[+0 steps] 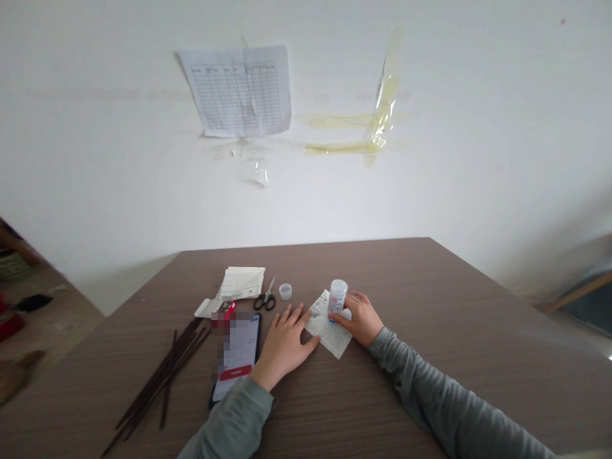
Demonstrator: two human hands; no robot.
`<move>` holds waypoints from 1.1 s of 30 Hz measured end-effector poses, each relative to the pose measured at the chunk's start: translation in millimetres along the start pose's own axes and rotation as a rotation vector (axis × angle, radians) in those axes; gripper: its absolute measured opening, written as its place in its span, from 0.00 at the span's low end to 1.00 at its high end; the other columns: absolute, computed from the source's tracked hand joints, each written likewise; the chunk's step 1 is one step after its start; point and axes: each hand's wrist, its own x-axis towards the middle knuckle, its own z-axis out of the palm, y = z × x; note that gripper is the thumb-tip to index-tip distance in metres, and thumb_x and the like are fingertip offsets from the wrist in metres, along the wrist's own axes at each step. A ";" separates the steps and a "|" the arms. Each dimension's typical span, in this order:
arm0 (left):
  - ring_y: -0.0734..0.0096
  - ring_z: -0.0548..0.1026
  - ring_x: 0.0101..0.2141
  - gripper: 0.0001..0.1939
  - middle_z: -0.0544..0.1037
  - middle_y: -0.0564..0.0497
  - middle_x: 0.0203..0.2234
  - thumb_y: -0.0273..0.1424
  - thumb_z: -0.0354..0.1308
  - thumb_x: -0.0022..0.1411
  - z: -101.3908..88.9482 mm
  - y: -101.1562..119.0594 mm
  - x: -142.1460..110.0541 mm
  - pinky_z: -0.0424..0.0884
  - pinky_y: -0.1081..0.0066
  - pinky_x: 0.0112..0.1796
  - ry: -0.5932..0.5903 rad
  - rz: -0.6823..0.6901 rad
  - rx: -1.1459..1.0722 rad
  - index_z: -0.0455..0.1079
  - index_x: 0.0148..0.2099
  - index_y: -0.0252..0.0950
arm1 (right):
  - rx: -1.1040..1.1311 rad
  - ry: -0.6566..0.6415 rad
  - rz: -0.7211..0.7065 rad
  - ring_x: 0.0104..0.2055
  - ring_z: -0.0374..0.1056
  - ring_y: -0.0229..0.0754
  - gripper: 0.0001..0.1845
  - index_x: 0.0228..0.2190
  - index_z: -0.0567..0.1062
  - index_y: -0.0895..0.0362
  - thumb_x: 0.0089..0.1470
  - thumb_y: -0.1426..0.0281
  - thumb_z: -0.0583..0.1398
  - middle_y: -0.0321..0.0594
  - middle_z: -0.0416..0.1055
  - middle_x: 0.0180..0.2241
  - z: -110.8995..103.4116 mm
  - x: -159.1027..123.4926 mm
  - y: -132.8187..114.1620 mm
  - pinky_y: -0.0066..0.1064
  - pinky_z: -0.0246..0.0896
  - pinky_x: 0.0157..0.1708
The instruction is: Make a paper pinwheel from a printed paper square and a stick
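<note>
My right hand point(364, 319) grips a small clear glue bottle point(338, 296), which stands upside down with its blue end against a printed sheet of paper point(337, 341). The paper is turned cornerwise on the table. My left hand point(285, 341) lies flat with the fingers spread, thumb and fingertips at the paper's left edge. A clear cap point(285, 291) sits on the table beyond that hand, beside black-handled scissors point(266, 299).
Left of my left hand lies a phone point(239, 357) with a lit screen. Several dark thin sticks point(167, 370) lie further left. Stacked papers point(243, 282) and a small red and white box point(222, 309) are behind the phone. The brown table point(430, 306) meets a white wall.
</note>
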 end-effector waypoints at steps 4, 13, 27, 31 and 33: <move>0.29 0.62 0.92 0.39 0.67 0.39 0.93 0.45 0.70 0.85 0.9 -1.3 0.9 0.59 0.28 0.90 0.009 0.005 -0.008 0.76 0.91 0.47 | 0.015 0.013 -0.001 0.52 0.94 0.61 0.07 0.43 0.90 0.47 0.73 0.60 0.79 0.42 0.94 0.44 0.0 0.4 -0.6 0.63 0.80 0.78; 0.33 0.59 0.93 0.39 0.64 0.40 0.94 0.43 0.68 0.86 -3.8 3.6 -2.2 0.57 0.32 0.91 -0.026 -0.026 0.019 0.73 0.92 0.45 | 0.250 0.076 0.121 0.45 0.92 0.63 0.19 0.39 0.90 0.45 0.68 0.46 0.81 0.45 0.93 0.41 -1.3 1.8 1.5 0.65 0.86 0.69; 0.26 0.64 0.91 0.39 0.68 0.38 0.92 0.43 0.69 0.83 1.8 -3.9 -1.3 0.60 0.29 0.90 0.025 0.005 -0.020 0.77 0.89 0.45 | 0.431 0.228 0.130 0.60 0.93 0.72 0.24 0.47 0.95 0.47 0.68 0.41 0.80 0.53 0.97 0.56 -3.1 1.0 7.2 0.65 0.89 0.70; 0.28 0.66 0.91 0.38 0.71 0.39 0.92 0.43 0.71 0.81 4.6 -7.3 0.1 0.60 0.26 0.89 0.055 0.021 -0.051 0.79 0.87 0.48 | 0.250 0.187 0.087 0.62 0.93 0.69 0.24 0.62 0.95 0.45 0.67 0.58 0.80 0.50 0.96 0.61 -8.8 2.0 8.2 0.65 0.88 0.70; 0.29 0.66 0.91 0.37 0.71 0.39 0.91 0.43 0.71 0.81 4.8 -7.8 0.1 0.60 0.26 0.89 0.061 0.023 -0.060 0.79 0.87 0.48 | 0.180 0.187 0.091 0.62 0.94 0.70 0.29 0.68 0.93 0.45 0.67 0.64 0.78 0.50 0.96 0.61 -10.6 1.1 10.6 0.68 0.86 0.73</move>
